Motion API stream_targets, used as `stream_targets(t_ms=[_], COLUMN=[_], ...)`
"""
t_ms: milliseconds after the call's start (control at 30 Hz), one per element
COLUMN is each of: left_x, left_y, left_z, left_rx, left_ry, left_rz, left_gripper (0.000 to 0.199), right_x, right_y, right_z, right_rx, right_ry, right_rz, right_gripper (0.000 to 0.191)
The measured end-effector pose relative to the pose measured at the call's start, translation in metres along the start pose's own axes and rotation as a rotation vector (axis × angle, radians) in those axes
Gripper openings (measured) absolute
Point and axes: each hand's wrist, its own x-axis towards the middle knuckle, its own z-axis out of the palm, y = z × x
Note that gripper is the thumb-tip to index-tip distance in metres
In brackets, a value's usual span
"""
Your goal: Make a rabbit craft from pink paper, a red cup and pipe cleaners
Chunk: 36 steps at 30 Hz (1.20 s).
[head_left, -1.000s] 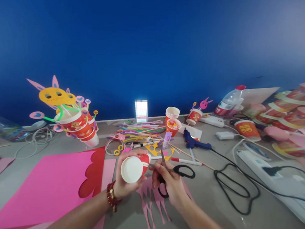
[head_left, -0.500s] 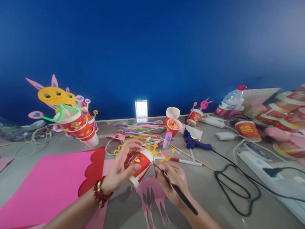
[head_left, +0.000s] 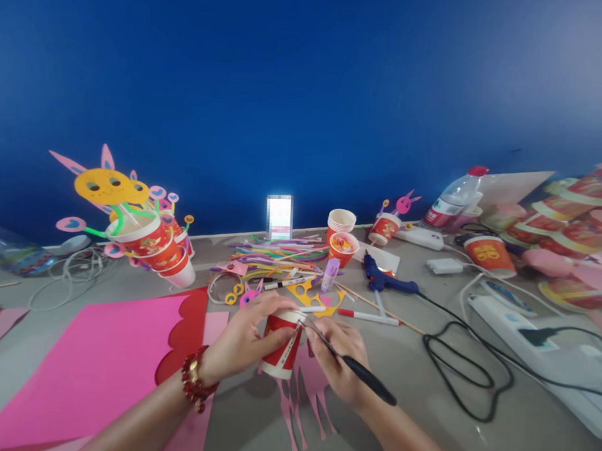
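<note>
- The left hand (head_left: 240,335) is wrapping its fingers around the red cup (head_left: 279,357), over the pink cutout (head_left: 318,382).
- The right hand (head_left: 343,352) is gripping scissors (head_left: 372,380) at the cup's rim.
- It's seemingly cutting there, next calling for steadiness.

We're on one head cam here, looking forward and down at the left hand (head_left: 237,345) and right hand (head_left: 351,342) from pretty close, facing the blue wall (head_left: 305,107) past the table (head_left: 399,360); far right's too smeary to call.
</note>
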Motion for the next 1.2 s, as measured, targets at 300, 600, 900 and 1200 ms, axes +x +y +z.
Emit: stream_targets(t_ms=[300, 600, 900, 1200], left_x=[-0.003, -0.003, -0.003, -0.001], left_y=[-0.005, -0.011, -0.008, 0.0], left_z=[0.006, 0.02, 0.019, 0.01], left_rx=[0.221, 0.186, 0.094, 0.075], left_ry=[0.049, 0.138, 0.126, 0.005], left_rz=[0.17, 0.221, 0.177, 0.031], left_gripper=[0.036, 0.037, 0.035, 0.031], right_x=[-0.003, 0.003, -0.001, 0.012], right_y=[-0.004, -0.007, -0.004, -0.002], right_z=[0.006, 0.009, -0.002, -0.007], right_rx=[0.277, 0.488, 0.031, -0.239], right_ry=[0.054, 0.158, -0.011, -0.084], right_rz=[0.362, 0.444, 0.096, -0.254], right_gripper=[0.037, 0.036, 0.026, 0.019])
